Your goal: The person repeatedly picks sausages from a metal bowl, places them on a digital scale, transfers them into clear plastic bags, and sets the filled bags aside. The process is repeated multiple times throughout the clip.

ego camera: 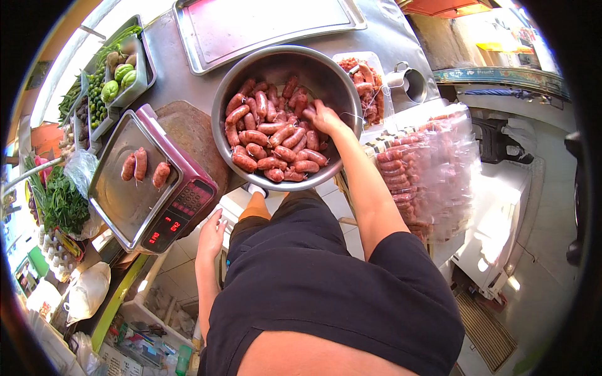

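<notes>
My right hand (323,117) reaches inside a large stainless steel bowl (221,149) at its right side. Raw sausage links (270,128) lie heaped in the bowl. The right fingertips are among the links and slightly blurred, so whether they grip one cannot be told. White string (352,115) runs over the bowl's right rim. My left hand (211,233) hangs by my hip below the scale, holding nothing, fingers somewhat apart. On the metal pan of a red digital scale (153,121) rest three sausage links (140,163); its display is lit.
A metal tray (263,21) lies beyond the bowl. Right of it are a tub of sausages (364,87), a metal mug (414,85) and stacked plastic packs of sausages (423,174). Vegetable bins (124,87), leafy greens (66,207) and eggs (56,254) line the left.
</notes>
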`<state>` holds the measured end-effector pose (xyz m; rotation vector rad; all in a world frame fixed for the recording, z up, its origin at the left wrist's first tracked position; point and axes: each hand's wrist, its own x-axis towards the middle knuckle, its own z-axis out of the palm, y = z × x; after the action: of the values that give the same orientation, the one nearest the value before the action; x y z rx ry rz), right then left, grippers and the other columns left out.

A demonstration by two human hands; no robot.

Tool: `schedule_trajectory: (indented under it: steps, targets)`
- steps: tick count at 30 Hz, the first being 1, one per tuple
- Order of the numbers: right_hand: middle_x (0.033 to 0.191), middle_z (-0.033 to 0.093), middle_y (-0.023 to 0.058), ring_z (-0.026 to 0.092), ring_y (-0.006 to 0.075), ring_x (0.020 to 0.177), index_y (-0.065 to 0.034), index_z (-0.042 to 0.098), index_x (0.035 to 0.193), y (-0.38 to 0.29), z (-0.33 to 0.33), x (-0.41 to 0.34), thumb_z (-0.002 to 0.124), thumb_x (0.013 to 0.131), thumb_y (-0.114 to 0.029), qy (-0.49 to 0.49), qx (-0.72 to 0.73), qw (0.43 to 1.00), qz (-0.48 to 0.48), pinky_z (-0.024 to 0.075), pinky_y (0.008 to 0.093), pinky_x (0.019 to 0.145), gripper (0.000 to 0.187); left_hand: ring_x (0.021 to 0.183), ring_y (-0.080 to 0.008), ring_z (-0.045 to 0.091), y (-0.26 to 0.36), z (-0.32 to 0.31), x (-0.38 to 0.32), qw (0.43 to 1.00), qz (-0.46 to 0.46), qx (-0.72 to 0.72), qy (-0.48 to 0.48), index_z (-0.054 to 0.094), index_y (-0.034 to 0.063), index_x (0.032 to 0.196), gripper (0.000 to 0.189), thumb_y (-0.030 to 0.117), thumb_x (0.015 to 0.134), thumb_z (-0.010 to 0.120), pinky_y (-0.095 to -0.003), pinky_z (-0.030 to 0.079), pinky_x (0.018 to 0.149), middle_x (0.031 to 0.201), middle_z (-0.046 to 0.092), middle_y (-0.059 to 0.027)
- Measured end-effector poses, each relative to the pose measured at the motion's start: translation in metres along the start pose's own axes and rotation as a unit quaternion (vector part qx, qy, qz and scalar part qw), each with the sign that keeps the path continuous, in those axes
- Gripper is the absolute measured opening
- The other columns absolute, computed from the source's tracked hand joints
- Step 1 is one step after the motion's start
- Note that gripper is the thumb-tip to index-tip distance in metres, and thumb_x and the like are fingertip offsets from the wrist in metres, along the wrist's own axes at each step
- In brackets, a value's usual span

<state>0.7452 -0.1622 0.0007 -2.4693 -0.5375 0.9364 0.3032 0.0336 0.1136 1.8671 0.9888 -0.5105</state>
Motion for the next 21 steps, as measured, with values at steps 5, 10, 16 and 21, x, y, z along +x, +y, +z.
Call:
schedule_trajectory:
  steps: [5, 10, 16, 21]
  targets:
    - [0.116, 0.064, 0.0277, 0.062, 0.0426, 0.112, -0.0041, 0.052, 0.13, -0.001, 0.004, -0.027, 0.076, 0.077, -0.039, -0.014, 0.05, 0.998, -0.035, 0.0498, 0.0448, 0.094, 0.068, 0.114, -0.0354, 0.062, 0.023, 0.012, 0.002, 1.0, -0.013, -0.018, -0.014, 0.052, 0.0048, 0.139, 0.047, 0.014, 0.094, 0.058, -0.0404, 0.047, 0.098, 0.128, 0.062, -0.0241]
    - [0.115, 0.068, 0.0216, 0.067, 0.0291, 0.106, -0.0036, 0.061, 0.128, -0.003, 0.006, -0.032, 0.075, 0.074, -0.026, -0.043, 0.156, 0.986, 0.032, 0.0508, 0.038, 0.093, 0.061, 0.117, -0.0364, 0.061, 0.032, 0.022, -0.013, 0.998, -0.048, -0.049, 0.001, 0.054, 0.0044, 0.136, 0.046, 0.022, 0.094, 0.06, -0.0418, 0.046, 0.101, 0.13, 0.061, -0.0229]
    - [0.119, 0.067, 0.0188, 0.065, 0.0293, 0.106, -0.0018, 0.058, 0.13, -0.006, 0.007, -0.02, 0.074, 0.076, -0.018, -0.08, 0.08, 0.993, -0.012, 0.0506, 0.0364, 0.092, 0.058, 0.112, -0.0415, 0.058, 0.026, 0.035, -0.016, 0.994, 0.044, -0.02, 0.094, 0.055, 0.0014, 0.127, 0.037, 0.02, 0.095, 0.058, -0.0472, 0.047, 0.096, 0.12, 0.063, -0.0223]
    - [0.107, 0.066, 0.009, 0.066, 0.0185, 0.081, -0.0059, 0.05, 0.136, -0.005, -0.014, -0.012, 0.062, 0.086, -0.004, -0.264, 0.344, 0.882, 0.185, 0.055, 0.0265, 0.063, 0.052, 0.104, -0.0419, 0.06, 0.016, 0.031, -0.025, 0.996, 0.009, -0.023, 0.089, 0.054, 0.0018, 0.115, 0.027, 0.019, 0.095, 0.058, -0.0494, 0.047, 0.088, 0.108, 0.065, -0.0217]
